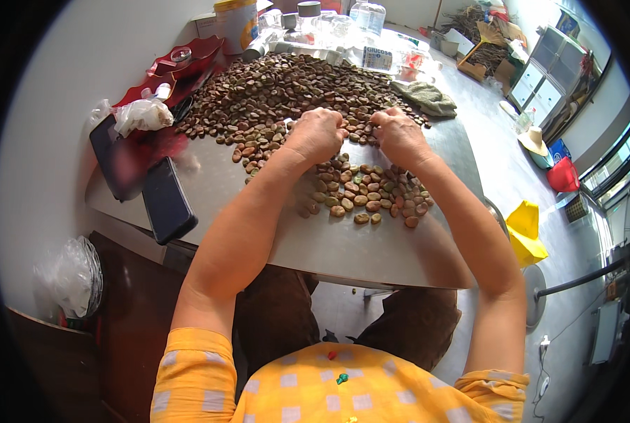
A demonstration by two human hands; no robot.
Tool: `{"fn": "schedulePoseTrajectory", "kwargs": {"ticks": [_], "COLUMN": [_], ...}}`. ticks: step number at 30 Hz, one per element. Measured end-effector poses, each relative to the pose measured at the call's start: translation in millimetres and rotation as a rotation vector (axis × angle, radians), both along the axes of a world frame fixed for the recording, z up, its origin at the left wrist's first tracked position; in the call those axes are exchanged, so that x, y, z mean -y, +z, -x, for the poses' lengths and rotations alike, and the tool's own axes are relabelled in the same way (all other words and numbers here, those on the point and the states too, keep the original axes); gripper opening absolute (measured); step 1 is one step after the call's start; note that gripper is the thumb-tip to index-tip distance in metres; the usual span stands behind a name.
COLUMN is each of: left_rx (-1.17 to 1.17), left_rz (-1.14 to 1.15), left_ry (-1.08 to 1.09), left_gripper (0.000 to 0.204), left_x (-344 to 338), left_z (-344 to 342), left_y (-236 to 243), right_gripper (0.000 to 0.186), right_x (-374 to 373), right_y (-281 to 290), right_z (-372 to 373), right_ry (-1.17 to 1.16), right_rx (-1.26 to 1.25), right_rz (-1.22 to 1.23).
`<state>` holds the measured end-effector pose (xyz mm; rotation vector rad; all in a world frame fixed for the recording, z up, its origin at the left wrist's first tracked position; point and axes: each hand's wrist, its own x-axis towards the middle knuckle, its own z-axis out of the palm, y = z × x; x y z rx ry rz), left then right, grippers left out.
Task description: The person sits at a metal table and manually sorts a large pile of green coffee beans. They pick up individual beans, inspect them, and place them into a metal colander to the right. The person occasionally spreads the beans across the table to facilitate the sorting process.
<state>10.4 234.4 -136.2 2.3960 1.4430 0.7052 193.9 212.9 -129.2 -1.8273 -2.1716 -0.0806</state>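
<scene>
Dried broad beans (294, 84), brown and greenish, lie in a wide heap over the far half of a metal-topped table (315, 250). A smaller, looser group of beans (371, 190) is spread nearer to me. Between the two, my left hand (318, 135) is at the heap's near edge, its fingers curled together. My right hand (398, 137) faces it a short way to the right, thumb and fingers also drawn together at the beans. Whatever sits between the fingertips of either hand is hidden or too small to make out.
Two dark phones (167, 201) lie at the table's left edge, near a red scalloped tray (167, 70) and a crumpled plastic bag (144, 115). Clear bottles (368, 17) and a tin (236, 25) stand behind the heap. A grey-green cloth (428, 97) rests at its right.
</scene>
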Motion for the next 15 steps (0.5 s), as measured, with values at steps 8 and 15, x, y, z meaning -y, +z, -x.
{"fn": "schedulePoseTrajectory", "kwargs": {"ticks": [8,15], "left_rx": [0.138,0.141], "left_rz": [-0.012,-0.065], "left_ry": [-0.09,-0.151], "left_gripper": [0.018,0.013], "left_x": [3.7,7.7], "left_z": [6.9,-4.7], "left_y": [5.2,4.8], "right_gripper": [0.012,0.01], "right_x": [31.5,28.8], "right_y": [14.8,0.3], "right_z": [4.7,-6.1], "right_ry": [0.409,0.371], "right_rx": [-0.15,-0.251], "right_rz": [0.09,-0.156]}}
